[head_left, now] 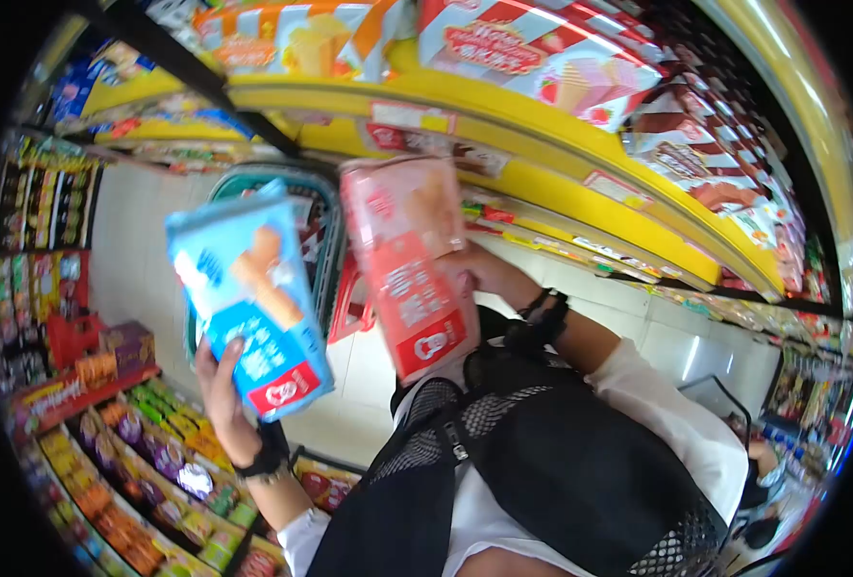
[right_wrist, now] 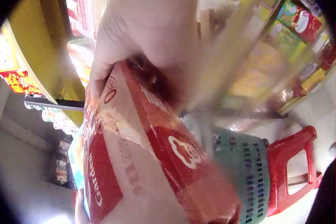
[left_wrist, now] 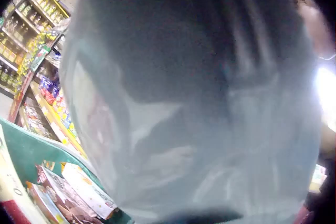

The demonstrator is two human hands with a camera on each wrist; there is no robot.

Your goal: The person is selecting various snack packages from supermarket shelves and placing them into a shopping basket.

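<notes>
My left hand (head_left: 220,389) grips a light blue snack packet (head_left: 253,298) by its lower left edge, its front with pictured biscuits facing up. To its right, my right hand (head_left: 489,272) holds a pink and red snack packet (head_left: 397,240) by its right side. The right wrist view shows the thumb and fingers of that hand (right_wrist: 149,35) curled over one end of the pink packet (right_wrist: 134,140), which has "Garden" printed on it. In the left wrist view, a greyish, shiny packet surface (left_wrist: 194,129) fills most of the picture and hides the left fingers.
Behind the packets stands a green shopping basket (head_left: 326,207) with a red handle (head_left: 352,306); several snack bags (left_wrist: 86,187) lie inside. Yellow shelves (head_left: 542,135) with large wafer bags (head_left: 542,53) run along the far side. Snack racks (head_left: 138,471) line the lower left.
</notes>
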